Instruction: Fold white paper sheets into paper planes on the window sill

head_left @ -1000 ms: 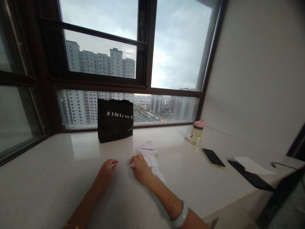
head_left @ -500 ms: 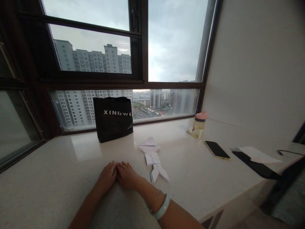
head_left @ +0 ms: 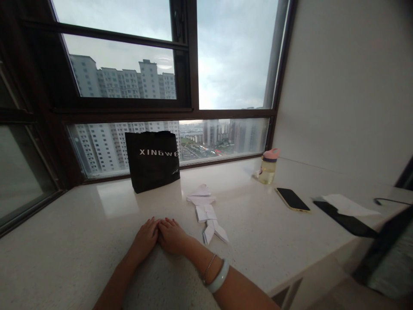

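My left hand (head_left: 147, 238) and my right hand (head_left: 172, 236) rest palm down on the pale speckled counter (head_left: 80, 254), touching each other at the fingertips and thumbs. Their fingers lie stretched out and hold nothing. A light green bangle and a thin chain circle my right wrist. Just beyond my right hand lie several folded white paper pieces: a boat-like one (head_left: 201, 196) farthest away, a squarish one (head_left: 205, 212) in the middle, and a forked one (head_left: 214, 232) nearest me. They lie close together in a row.
A black bag (head_left: 153, 168) stands upright by the window. To the right are a bottle with a pink lid (head_left: 267, 168), a phone (head_left: 293, 199), and a dark flat thing (head_left: 346, 221) partly under white paper (head_left: 350, 206). A dark cable (head_left: 392, 200) lies at the far right edge.
The view has shifted very slightly. My hands and the paper pieces stay in place.
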### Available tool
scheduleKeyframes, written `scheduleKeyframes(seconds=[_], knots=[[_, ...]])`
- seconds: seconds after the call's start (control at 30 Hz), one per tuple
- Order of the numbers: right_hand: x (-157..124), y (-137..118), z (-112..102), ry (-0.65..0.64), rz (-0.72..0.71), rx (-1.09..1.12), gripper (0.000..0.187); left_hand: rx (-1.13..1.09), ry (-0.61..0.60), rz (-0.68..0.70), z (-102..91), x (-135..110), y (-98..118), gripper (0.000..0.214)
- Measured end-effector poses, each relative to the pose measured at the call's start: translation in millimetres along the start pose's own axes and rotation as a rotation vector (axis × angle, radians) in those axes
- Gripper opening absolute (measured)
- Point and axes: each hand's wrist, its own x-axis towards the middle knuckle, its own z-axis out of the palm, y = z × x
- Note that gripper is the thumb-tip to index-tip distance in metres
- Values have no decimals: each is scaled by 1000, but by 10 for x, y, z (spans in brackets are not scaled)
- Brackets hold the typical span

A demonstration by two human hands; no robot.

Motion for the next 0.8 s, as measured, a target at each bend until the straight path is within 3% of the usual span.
scheduleKeyframes(seconds=[0.57,0.8], knots=[[-5,4,-12,-14,-1,13,46,18,47,19,115,15,-81,44],[-13,-15,-43,-33,10,26,47,13,22,2,69,-1,-34,45]])
